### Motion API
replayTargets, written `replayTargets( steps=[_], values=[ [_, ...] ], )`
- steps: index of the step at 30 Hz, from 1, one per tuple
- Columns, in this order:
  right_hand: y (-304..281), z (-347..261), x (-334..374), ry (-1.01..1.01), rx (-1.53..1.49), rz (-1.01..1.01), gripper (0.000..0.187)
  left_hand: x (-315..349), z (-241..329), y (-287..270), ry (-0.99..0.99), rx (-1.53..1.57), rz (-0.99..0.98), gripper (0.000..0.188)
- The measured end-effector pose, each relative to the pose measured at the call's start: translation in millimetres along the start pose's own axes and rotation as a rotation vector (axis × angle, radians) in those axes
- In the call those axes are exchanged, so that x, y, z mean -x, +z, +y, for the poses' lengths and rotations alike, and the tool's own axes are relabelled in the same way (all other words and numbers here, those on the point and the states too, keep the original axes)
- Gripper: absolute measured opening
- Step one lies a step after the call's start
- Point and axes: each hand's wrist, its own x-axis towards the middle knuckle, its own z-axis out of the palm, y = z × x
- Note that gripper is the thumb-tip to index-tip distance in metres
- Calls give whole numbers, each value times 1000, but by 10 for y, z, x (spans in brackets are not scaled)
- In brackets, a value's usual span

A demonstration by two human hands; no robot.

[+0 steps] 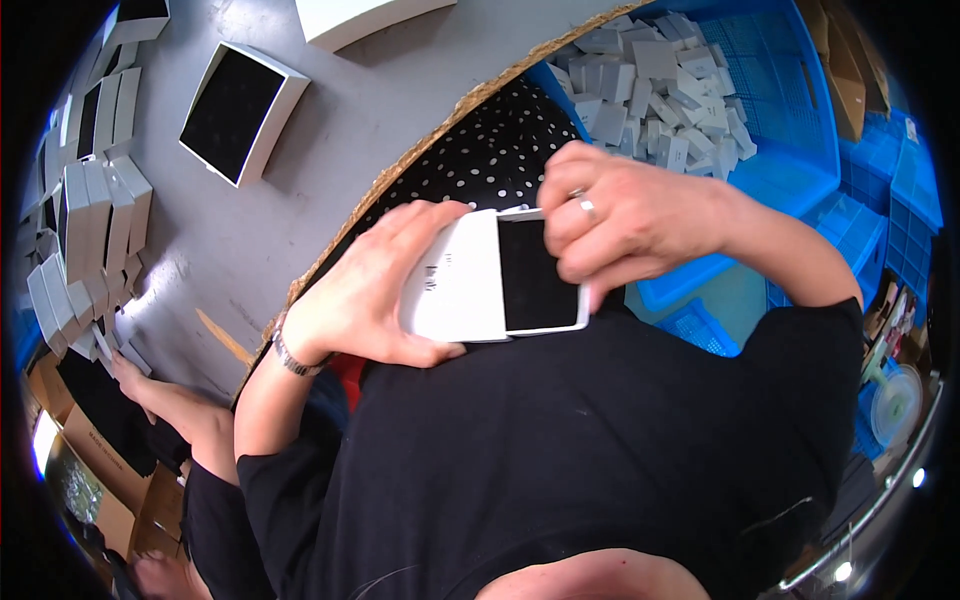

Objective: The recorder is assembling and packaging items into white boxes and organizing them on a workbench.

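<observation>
Between my hands, close to my chest, is a small white box with a sliding sleeve. My left hand (pixel 375 290) is wrapped round the white sleeve (pixel 458 285), thumb on the near edge and fingers along the far one. From the sleeve's right end sticks out a white tray (pixel 540 328) with a black lining (pixel 522 270). My right hand (pixel 625 215), a ring on one finger, is closed over the tray's right end, fingers curled and the thumb at its near right corner. The fingertips partly hide the lining.
On the grey table (pixel 330 110) lies an open white box (pixel 240 115) with black inside. Stacked white boxes (pixel 85 225) line the far left, where another person's arm (pixel 175 405) reaches in. A blue crate (pixel 790 110) at the right holds many small white boxes (pixel 655 90).
</observation>
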Motion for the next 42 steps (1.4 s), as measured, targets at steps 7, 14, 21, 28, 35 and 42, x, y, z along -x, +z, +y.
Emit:
replayTargets(
  steps=[7,14,21,28,35,42],
  values=[
    [-217,-240,293,110,57,117,29,186,-65,-41,2,35,154,105],
    [-434,-362,-80,-60,1133,396,20,292,-24,52,75,54,269,103],
    [-520,55,-65,199,842,408,37,311,76,44,94,70,278,103],
    [-596,159,-4,531,671,538,90,206,108,-31,83,207,406,104],
    [-387,-164,-314,283,542,722,91,-63,193,-187,62,-407,854,104],
    [-206,47,-372,267,519,492,94,-42,80,-222,144,-323,748,96]
  ],
)
